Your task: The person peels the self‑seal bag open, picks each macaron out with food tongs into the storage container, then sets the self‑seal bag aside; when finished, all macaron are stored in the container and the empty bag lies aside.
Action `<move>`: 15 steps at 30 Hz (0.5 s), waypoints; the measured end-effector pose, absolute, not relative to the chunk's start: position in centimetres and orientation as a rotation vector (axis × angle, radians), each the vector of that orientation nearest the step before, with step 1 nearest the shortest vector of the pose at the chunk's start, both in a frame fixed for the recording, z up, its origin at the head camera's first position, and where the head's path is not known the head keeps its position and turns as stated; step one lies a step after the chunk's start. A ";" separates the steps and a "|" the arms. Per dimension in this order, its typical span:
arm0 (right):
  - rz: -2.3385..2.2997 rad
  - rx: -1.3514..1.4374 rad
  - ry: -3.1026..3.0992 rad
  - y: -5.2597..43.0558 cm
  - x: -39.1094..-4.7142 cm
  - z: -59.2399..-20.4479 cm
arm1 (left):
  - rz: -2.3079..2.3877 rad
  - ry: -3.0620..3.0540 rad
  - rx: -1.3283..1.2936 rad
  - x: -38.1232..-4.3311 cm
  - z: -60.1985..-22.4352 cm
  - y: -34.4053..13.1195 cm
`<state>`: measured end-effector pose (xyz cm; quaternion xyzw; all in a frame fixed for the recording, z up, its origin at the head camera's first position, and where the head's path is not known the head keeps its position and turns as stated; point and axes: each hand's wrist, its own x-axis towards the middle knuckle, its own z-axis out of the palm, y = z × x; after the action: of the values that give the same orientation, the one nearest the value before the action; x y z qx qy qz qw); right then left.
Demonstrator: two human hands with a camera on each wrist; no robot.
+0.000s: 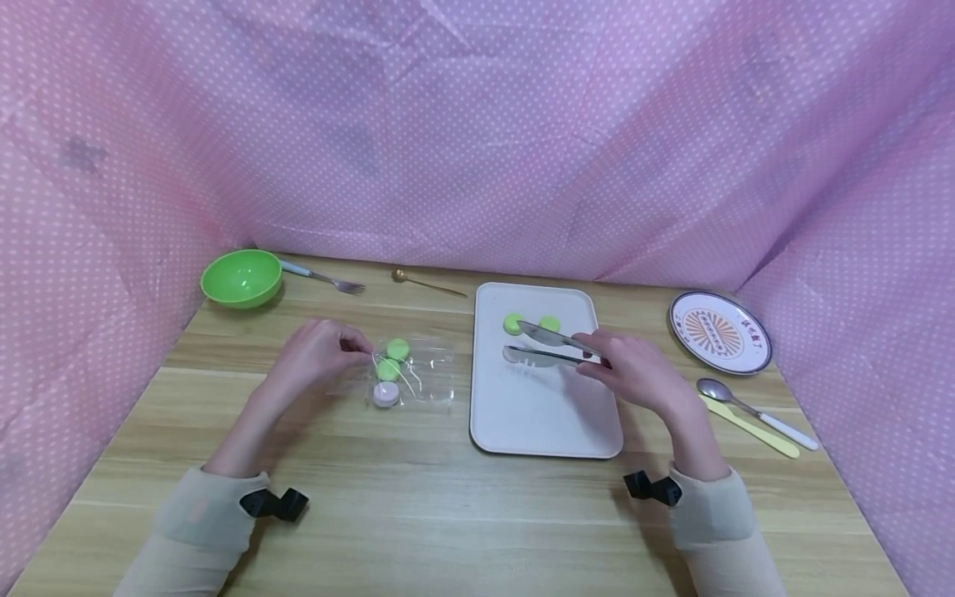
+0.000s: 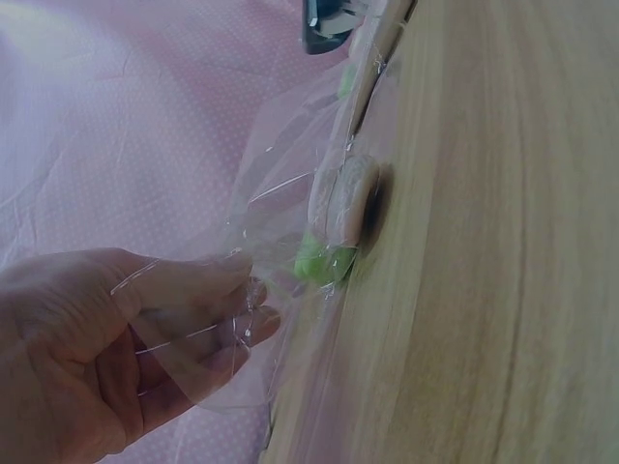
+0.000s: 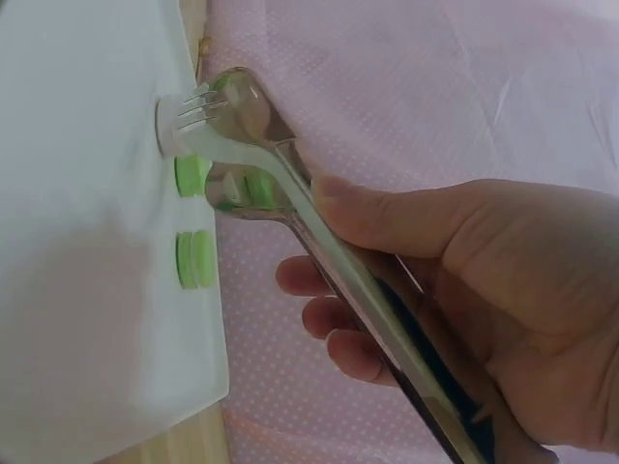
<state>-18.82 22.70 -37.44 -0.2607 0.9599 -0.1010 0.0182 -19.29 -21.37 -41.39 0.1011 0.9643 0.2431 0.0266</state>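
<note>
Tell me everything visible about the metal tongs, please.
The shiny metal tongs have two long arms, one tip spoon-shaped and one forked. The right hand grips them near the back end. They lie nearly level above the white rectangular tray, tips apart, close to two green round sweets.

Looking forward and down from head height over the wooden table [image 1: 448, 514], taking in both hands, the white tray [image 1: 545, 414] and the pink dotted cloth [image 1: 477, 124] behind. Sitting close at the left wrist, facing along the tabletop [image 2: 503, 290] toward the clear bag [image 2: 290, 193], also showing in the head view. Sitting close at the right wrist, facing the tongs [image 3: 290, 193] over the tray [image 3: 87, 290], sharing that tray with the head view.
</note>
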 end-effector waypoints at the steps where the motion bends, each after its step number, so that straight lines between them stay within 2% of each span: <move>1: -0.321 -0.818 2.991 22.4 -18.7 -37.2 | 0.751 2.978 0.311 -19.3 -41.4 -21.4; 15: -0.361 -1.052 2.934 15.7 -18.3 -38.0 | 0.751 2.984 0.306 -19.1 -41.1 -21.3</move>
<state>-18.25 15.68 -38.02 -0.3354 0.9350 -0.1150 0.0022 -19.15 -21.34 -41.05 0.0989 0.9647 0.2429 0.0247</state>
